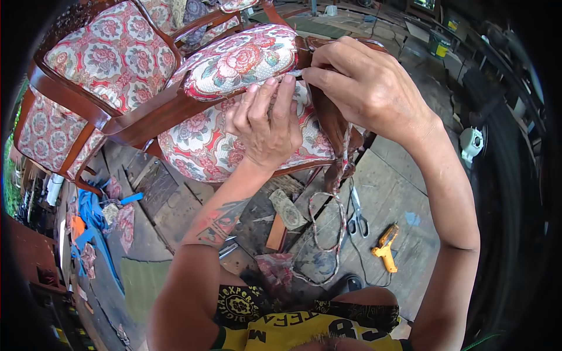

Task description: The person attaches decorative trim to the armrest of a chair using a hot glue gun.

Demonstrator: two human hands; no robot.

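A wooden armchair with floral upholstery has a padded armrest (pixel 243 61) in front of me. My left hand (pixel 263 120) is below the pad, fingers extended and apart, with the fingertips against its lower edge. At the pad's front end, the fingers of my right hand (pixel 369 88) are pinched together on a braided trim cord; the exact grip is partly hidden behind the fingers. The cord (pixel 341 228) hangs below this hand, past the chair's front leg, and loops on the floor. Under the armrest, the floral seat (pixel 199 143) is partly covered by my left hand.
On the wooden floor lie scissors (pixel 357 219), a yellow glue gun (pixel 385 248) with its cable, and fabric scraps (pixel 275 269). Blue straps (pixel 91 210) are heaped at left. Another floral chair back (pixel 117 52) stands beside this one. A white fan-like object (pixel 471 143) is at right.
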